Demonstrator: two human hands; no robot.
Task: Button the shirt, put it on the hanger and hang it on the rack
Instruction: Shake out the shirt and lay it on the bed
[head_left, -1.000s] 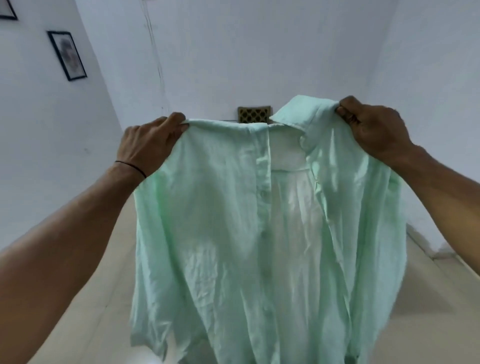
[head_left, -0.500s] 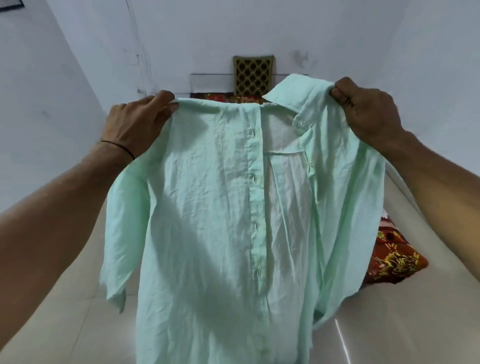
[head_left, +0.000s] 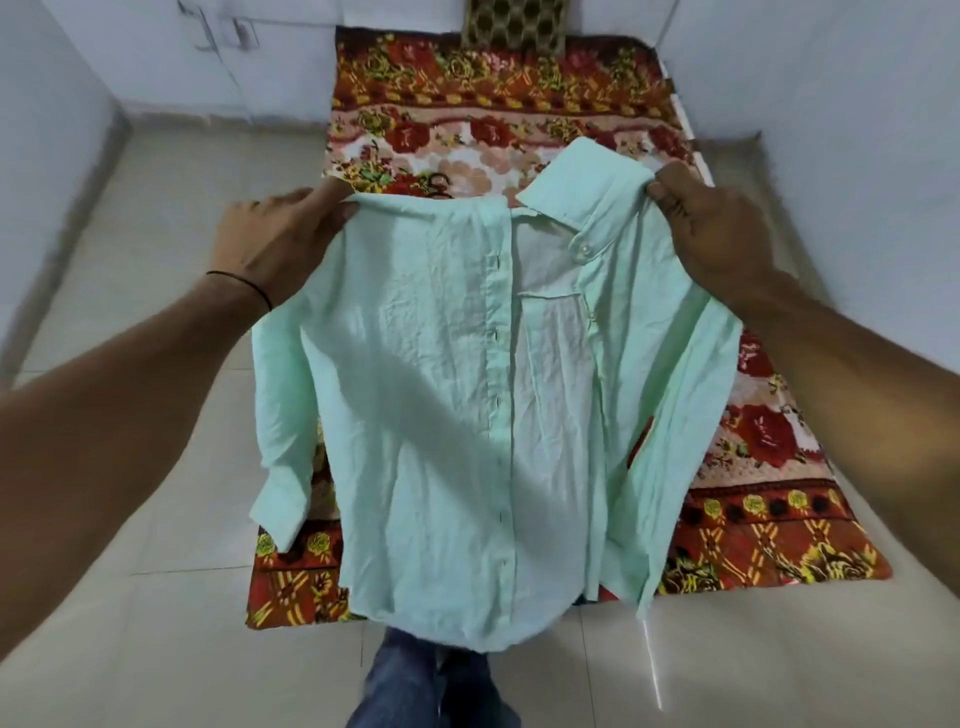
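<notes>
A mint-green shirt (head_left: 415, 415) hangs in the air in front of me, its front towards me. The placket is unbuttoned; the right front panel falls open and shows the paler inside. My left hand (head_left: 275, 239) pinches the left shoulder. On the other side my right hand (head_left: 711, 228) grips the collar and right shoulder. Both sleeves dangle. A small dark curved shape (head_left: 440, 186) peeks over the shirt's top edge; I cannot tell what it is. No rack is in view.
A red and orange floral blanket (head_left: 467, 104) lies on the tiled floor (head_left: 156, 260) beneath the shirt, with a patterned pillow (head_left: 514, 21) at its far end. White walls close in on the left, right and back. My jeans-clad legs (head_left: 415, 680) stand at the blanket's near edge.
The view has tilted down from the wall to the floor, bringing the blanket into sight. The shirt has come lower with both hands still gripping its shoulders.
</notes>
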